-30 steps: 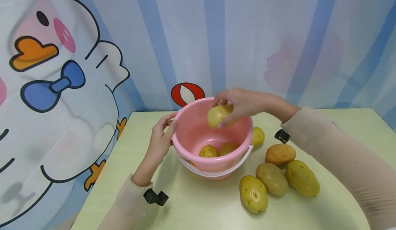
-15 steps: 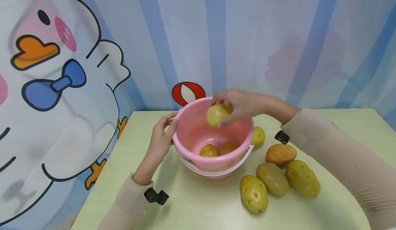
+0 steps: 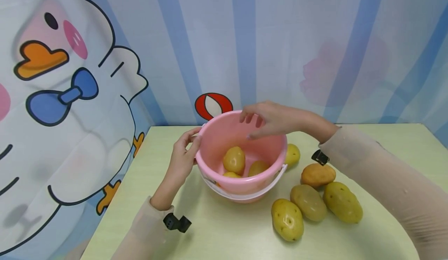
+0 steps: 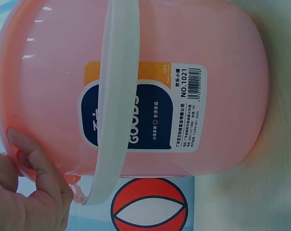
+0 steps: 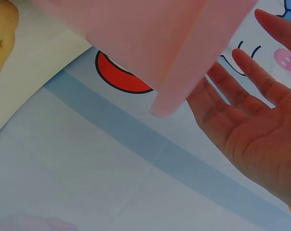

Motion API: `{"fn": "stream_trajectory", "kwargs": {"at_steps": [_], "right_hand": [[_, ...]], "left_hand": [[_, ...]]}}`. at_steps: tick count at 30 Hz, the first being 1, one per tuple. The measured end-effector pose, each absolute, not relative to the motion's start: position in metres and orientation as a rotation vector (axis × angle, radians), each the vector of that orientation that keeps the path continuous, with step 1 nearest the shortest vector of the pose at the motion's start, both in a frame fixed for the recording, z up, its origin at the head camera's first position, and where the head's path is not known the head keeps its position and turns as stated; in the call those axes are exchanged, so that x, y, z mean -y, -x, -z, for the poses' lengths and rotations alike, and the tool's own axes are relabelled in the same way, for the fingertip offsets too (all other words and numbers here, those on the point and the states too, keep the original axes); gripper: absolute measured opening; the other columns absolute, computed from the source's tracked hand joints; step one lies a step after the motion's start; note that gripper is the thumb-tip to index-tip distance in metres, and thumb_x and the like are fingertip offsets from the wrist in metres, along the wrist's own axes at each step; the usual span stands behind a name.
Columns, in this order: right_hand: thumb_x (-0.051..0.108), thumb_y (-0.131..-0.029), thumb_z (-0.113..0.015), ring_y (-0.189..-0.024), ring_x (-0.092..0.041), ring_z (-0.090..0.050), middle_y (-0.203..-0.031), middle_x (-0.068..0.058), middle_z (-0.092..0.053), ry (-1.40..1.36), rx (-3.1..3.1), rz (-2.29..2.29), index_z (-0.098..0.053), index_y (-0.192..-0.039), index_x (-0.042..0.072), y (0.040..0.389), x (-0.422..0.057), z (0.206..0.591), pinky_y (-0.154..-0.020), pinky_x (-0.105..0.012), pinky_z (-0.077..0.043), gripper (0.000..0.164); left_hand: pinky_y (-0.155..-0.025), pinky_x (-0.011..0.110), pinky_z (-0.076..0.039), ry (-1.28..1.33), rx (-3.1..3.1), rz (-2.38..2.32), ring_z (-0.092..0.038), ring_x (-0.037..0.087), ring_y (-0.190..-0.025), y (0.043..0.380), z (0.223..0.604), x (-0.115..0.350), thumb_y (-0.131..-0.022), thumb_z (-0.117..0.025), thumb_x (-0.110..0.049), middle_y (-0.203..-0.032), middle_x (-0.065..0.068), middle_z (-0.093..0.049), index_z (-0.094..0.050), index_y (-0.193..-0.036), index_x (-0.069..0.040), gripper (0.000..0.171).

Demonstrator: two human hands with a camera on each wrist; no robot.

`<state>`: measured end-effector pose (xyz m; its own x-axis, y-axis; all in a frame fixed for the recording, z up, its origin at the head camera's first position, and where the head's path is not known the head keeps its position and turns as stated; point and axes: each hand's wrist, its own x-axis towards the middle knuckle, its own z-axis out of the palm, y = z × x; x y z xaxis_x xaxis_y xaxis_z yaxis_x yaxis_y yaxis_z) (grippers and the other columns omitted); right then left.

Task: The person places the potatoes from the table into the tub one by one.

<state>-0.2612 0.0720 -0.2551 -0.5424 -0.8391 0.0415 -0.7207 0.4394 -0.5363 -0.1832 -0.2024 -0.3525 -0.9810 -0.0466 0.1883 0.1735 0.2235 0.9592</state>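
A pink bucket (image 3: pixel 241 192) with a white handle (image 4: pixel 117 96) stands on the table, its handle hanging down in front. My left hand (image 3: pixel 183 151) grips the bucket's left rim, with thumb and fingers on either side of the wall in the left wrist view. Over the bucket's mouth my right hand (image 3: pixel 271 121) hovers with spread fingers and holds nothing; the right wrist view shows its bare palm. Inside the bucket lie a potato (image 3: pixel 234 160) against others, one potato (image 3: pixel 258 168) at the right and another potato (image 3: pixel 231 174) partly hidden by the front rim.
Right of the bucket lie several more potatoes: a yellow potato (image 3: pixel 287 219), a paler potato (image 3: pixel 308 202), a greenish potato (image 3: pixel 343 202), an orange-brown potato (image 3: pixel 317 175) and one potato (image 3: pixel 292 155) partly behind the bucket. A cartoon-printed curtain (image 3: pixel 280 50) hangs behind the table (image 3: pixel 224 232).
My right hand has let go of its potato, which has dropped into the bucket onto the left side. The left hand keeps its hold on the rim.
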Motion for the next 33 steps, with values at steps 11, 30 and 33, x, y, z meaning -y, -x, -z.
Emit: {"fn": "stream_trajectory", "kwargs": {"at_steps": [11, 30, 33], "right_hand": [[0.015, -0.088, -0.075, -0.1, -0.024, -0.066, -0.118, -0.009, -0.065, 1.376, -2.425, 0.868, -0.062, -0.124, 0.004, 0.262, -0.078, 0.256, -0.083, -0.038, -0.057, 0.039], [0.017, -0.092, -0.072, -0.102, -0.021, -0.066, -0.116, -0.005, -0.065, 1.299, -2.408, 1.116, -0.064, -0.118, 0.01, 0.266, -0.11, 0.252, -0.078, -0.037, -0.058, 0.028], [0.014, -0.093, -0.071, -0.102, -0.022, -0.065, -0.116, -0.009, -0.064, 1.299, -2.411, 1.151, -0.064, -0.118, 0.008, 0.266, -0.115, 0.252, -0.076, -0.035, -0.059, 0.027]], "left_hand": [[-0.066, 0.03, -0.06, 0.118, 2.308, 1.863, -0.067, 0.034, -0.091, 0.181, 0.353, 0.203, -0.104, -0.054, -0.026, -0.116, 0.017, -0.058, -0.053, -0.141, -0.007, 0.041], [-0.067, 0.032, -0.061, 0.138, 2.304, 1.866, -0.065, 0.038, -0.095, 0.182, 0.353, 0.203, -0.104, -0.054, -0.028, -0.116, 0.017, -0.058, -0.052, -0.141, -0.007, 0.042], [-0.066, 0.031, -0.061, 0.141, 2.297, 1.869, -0.065, 0.038, -0.095, 0.182, 0.353, 0.202, -0.104, -0.054, -0.027, -0.116, 0.017, -0.058, -0.052, -0.141, -0.007, 0.042]]}}
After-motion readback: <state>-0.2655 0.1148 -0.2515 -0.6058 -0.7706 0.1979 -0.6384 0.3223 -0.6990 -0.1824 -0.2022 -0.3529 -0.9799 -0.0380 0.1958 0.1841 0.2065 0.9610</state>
